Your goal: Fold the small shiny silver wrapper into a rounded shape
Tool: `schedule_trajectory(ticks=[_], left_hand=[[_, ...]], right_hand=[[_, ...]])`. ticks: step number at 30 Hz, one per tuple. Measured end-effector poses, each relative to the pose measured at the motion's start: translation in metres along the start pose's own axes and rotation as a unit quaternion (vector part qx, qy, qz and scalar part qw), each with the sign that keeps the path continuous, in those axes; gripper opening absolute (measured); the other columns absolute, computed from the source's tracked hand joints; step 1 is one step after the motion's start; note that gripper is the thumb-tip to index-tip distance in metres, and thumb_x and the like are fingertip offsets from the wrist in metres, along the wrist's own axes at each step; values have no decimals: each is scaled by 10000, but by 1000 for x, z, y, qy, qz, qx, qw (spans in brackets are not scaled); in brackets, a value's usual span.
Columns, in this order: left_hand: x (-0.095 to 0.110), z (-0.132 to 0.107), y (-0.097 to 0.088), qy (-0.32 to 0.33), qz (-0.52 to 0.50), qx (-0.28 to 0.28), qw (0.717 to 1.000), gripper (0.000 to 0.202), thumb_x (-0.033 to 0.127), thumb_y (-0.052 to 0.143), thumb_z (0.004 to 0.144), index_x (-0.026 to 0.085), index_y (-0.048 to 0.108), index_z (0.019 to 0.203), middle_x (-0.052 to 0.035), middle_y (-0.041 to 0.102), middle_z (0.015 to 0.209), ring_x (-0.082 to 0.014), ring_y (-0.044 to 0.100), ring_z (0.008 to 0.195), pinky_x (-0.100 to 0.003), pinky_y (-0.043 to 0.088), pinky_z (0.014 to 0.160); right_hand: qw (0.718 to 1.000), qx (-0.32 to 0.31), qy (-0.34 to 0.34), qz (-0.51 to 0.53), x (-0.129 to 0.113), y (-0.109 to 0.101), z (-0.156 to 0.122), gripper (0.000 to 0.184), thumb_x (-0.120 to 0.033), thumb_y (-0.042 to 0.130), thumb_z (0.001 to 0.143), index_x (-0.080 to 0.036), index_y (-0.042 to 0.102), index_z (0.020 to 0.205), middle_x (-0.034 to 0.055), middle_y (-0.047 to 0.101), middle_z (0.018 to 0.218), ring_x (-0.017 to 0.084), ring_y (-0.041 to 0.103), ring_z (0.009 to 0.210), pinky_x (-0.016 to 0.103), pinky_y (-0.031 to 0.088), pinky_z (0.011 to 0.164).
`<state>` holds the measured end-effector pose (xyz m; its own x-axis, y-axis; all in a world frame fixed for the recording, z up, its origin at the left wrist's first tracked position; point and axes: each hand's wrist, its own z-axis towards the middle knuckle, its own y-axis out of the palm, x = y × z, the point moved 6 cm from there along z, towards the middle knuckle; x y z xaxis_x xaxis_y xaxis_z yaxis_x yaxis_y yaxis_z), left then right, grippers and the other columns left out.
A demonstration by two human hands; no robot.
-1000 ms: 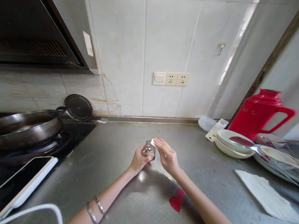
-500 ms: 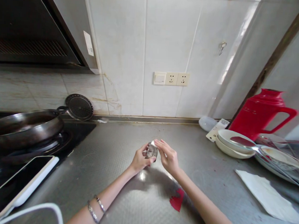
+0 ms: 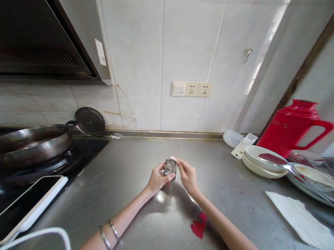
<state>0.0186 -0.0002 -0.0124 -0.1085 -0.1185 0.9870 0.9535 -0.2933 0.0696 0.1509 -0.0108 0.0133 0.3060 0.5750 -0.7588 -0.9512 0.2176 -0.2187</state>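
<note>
My left hand [image 3: 156, 178] is closed round a small clear glass jar [image 3: 170, 167], held just above the steel counter [image 3: 129, 197] near its middle. My right hand [image 3: 188, 175] meets the jar from the right, its fingertips pinched at the jar's top edge. The jar is tilted with its mouth turned toward me. What the right fingertips grip at the rim is too small to make out. Two bracelets sit on my left wrist.
A dark wok [image 3: 28, 144] rests on the black stove at left, with a tablet [image 3: 20, 203] and a white cable in front. At right stand a red thermos jug [image 3: 294, 126], stacked white plates [image 3: 263, 161] with a spoon, and a paper napkin [image 3: 299, 219]. A red smear [image 3: 198, 227] marks the counter.
The jar has tipped from upright to tilted toward me. The white bit at my right fingertips is no longer visible. Both hands stayed in about the same place.
</note>
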Motion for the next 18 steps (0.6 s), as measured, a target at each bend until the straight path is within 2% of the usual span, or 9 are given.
schedule_trajectory(ticks=[5, 8, 13, 15, 18], left_hand=[[0, 2, -3, -9, -22, 1, 1000, 587, 475, 750, 627, 118, 586, 1063, -37, 610, 885, -77, 536, 498, -217, 492, 419], [-3, 2, -6, -41, -34, 5, 999, 590, 517, 728, 650, 121, 594, 1068, -29, 619, 829, -86, 549, 462, -228, 498, 416], [-10, -2, -7, -97, -50, -4, 994, 598, 572, 696, 666, 103, 612, 1027, -23, 613, 716, -99, 559, 455, -210, 481, 397], [-14, -2, -7, -106, -54, -7, 993, 600, 587, 686, 669, 102, 611, 1015, -27, 613, 701, -101, 561, 458, -213, 488, 401], [-20, 0, -9, -119, -54, -22, 991, 633, 622, 661, 676, 98, 594, 1024, -28, 603, 659, -118, 570, 462, -226, 492, 398]], right_hand=[[997, -19, 41, 66, 1, 4, 2, 380, -440, 463, 924, -250, 621, 1213, 55, 566, 1324, 242, 477, 1279, 461, 348, 1096], [989, -71, 77, 100, 2, 10, 0, 414, -454, 479, 913, -269, 568, 1273, 48, 531, 1366, 242, 440, 1307, 476, 299, 1117], [963, -149, 105, 197, 9, 26, -9, 620, -388, 651, 809, -305, 421, 1379, 59, 477, 1411, 239, 496, 1252, 432, 397, 1051], [961, -153, 99, 207, 14, 31, -11, 725, -336, 714, 753, -318, 381, 1397, 63, 467, 1411, 236, 501, 1240, 419, 417, 1033], [966, -140, 101, 194, 21, 36, -13, 769, -289, 736, 722, -312, 374, 1400, 73, 478, 1390, 231, 532, 1199, 413, 438, 1010]])
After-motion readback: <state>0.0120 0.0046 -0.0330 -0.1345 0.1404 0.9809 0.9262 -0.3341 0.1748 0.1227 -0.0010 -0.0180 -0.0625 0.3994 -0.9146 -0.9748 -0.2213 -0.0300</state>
